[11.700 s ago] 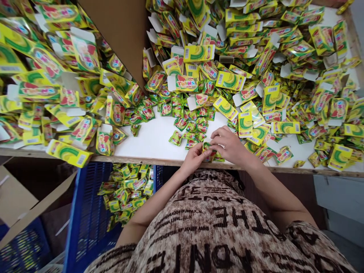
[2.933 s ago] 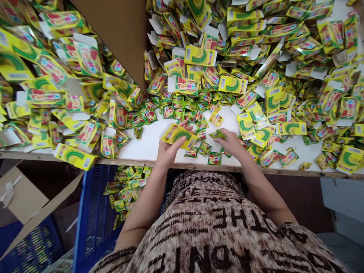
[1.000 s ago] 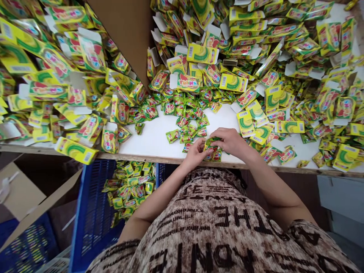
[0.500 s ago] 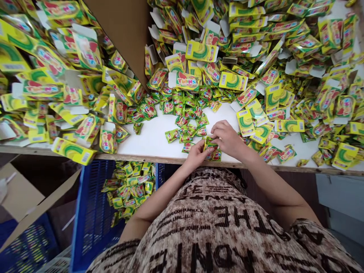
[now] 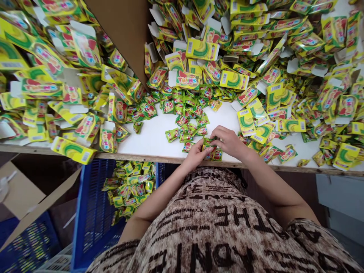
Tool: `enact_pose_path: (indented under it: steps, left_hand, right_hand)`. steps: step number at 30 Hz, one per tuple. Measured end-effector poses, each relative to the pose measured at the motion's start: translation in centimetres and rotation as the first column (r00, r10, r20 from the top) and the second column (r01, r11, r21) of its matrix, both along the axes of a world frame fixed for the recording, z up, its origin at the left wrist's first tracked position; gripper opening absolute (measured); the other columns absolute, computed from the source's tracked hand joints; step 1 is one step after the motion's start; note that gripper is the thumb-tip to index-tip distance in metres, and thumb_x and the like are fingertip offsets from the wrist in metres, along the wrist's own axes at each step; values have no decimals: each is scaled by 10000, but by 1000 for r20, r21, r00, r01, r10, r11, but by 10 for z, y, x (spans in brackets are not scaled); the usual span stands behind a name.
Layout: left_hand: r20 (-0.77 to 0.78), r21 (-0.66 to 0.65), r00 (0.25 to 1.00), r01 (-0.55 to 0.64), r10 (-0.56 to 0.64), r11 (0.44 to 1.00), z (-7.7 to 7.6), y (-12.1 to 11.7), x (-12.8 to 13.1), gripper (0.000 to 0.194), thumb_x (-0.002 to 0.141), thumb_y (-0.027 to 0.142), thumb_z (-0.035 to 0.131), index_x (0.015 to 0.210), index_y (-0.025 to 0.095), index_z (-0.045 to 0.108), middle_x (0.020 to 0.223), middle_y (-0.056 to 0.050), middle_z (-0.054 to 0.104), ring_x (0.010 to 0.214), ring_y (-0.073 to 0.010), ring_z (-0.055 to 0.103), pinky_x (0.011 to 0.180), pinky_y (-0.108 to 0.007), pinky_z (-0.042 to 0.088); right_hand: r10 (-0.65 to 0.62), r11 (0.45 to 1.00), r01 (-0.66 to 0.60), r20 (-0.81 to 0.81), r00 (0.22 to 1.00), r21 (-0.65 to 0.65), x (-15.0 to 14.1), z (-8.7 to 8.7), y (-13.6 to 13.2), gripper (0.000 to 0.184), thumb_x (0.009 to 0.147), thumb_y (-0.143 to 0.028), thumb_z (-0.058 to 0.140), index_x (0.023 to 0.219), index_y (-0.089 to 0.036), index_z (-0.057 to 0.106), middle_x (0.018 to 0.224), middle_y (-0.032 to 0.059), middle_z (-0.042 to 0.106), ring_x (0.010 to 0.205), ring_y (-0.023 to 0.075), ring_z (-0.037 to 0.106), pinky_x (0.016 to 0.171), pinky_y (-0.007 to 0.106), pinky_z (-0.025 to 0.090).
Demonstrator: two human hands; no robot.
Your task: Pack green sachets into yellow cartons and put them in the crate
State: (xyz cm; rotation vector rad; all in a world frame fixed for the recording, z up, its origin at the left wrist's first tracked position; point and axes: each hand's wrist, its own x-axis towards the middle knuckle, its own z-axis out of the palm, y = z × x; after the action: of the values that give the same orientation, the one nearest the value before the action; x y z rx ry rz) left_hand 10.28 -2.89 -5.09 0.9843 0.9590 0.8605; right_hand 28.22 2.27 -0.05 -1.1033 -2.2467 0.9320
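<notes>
My left hand (image 5: 196, 154) is closed at the table's front edge, its thumb and fingers gripping a small green candy packet (image 5: 208, 143). From the other side, my right hand (image 5: 229, 142) bends over the same packet, thumb and forefinger pinched at its edge. Just below the fingers, more packets (image 5: 217, 154) lie on the table, partly covered by the hands. A loose cluster of green wrapped candies (image 5: 186, 129) spreads behind my left hand.
Yellow-green printed boxes (image 5: 187, 79) are heaped at the back, left and right on the white table (image 5: 150, 136). A brown cardboard panel (image 5: 122, 30) stands between heaps. Below the wooden edge, a blue crate (image 5: 91, 212) holds filled packs (image 5: 133, 189). An open carton (image 5: 22, 189) is lower left.
My right hand has lowered slightly, its fingers bending closer around the packet. My left hand keeps its place and grip. The surrounding heaps look the same.
</notes>
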Motion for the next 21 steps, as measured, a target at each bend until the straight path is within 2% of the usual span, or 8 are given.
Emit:
enact_pose_path:
  steps: [7,9,11,13,14,17,19,21]
  left_hand:
    - [-70,54,997,-38,41,998,-3,0,2,367,785,499,686,931,164,655,891,-29,669,871,-183,589,840,-301,476]
    - [-73,61,997,-35,39,998,-2,0,1,391,789,524,675,939,164,667,913,-41,684,915,-198,603,876,-319,480]
    - [-37,22,998,-52,53,998,2,-1,0,410,832,552,613,971,173,686,951,-57,701,976,-215,613,911,-341,483]
    - [42,-81,997,-64,68,995,6,-1,-2,421,871,558,549,988,184,704,982,-69,716,995,-220,627,916,-356,494]
    - [84,-147,994,-55,68,988,8,-1,-4,407,873,543,552,980,185,713,982,-71,723,974,-217,637,905,-356,501]
    - [126,-266,991,-20,55,964,14,3,-8,277,773,408,699,904,167,732,906,-54,733,848,-182,653,845,-318,512]
    - [87,-258,995,-25,49,966,17,7,-11,251,693,323,762,880,157,737,858,-38,733,788,-161,648,807,-294,512]
    - [34,-206,996,-69,78,976,19,10,-13,274,669,310,782,896,162,743,860,-36,742,774,-160,653,788,-295,519]
  right_hand:
    - [153,988,-155,109,982,11,5,2,-4,158,842,-364,695,854,-224,767,1217,126,624,1162,298,510,994,508,422]
    - [75,997,-74,43,996,-27,7,0,-11,164,831,-384,707,879,-239,768,1229,113,626,1189,291,513,1014,506,418]
    - [-159,982,149,-83,984,-113,10,-3,-20,180,853,-383,677,958,-260,756,1173,94,648,1119,256,568,964,459,468]
    - [-411,879,330,-199,890,-344,11,-9,-31,229,841,-401,672,1013,-258,727,987,64,682,875,204,637,761,374,539]
    - [-502,801,345,-234,833,-490,9,-12,-37,255,817,-415,684,1010,-252,713,884,38,676,734,176,628,639,329,532]
    - [-602,590,188,-273,750,-785,0,-17,-49,274,722,-399,737,938,-241,682,727,-27,629,500,105,521,444,243,419]
    - [-610,549,174,-250,752,-818,-8,-17,-52,213,698,-348,735,872,-236,683,664,-47,598,445,78,451,406,218,357]
    - [-621,589,267,-216,753,-763,-15,-16,-50,172,699,-329,723,843,-237,706,619,-47,583,425,78,422,391,221,338]
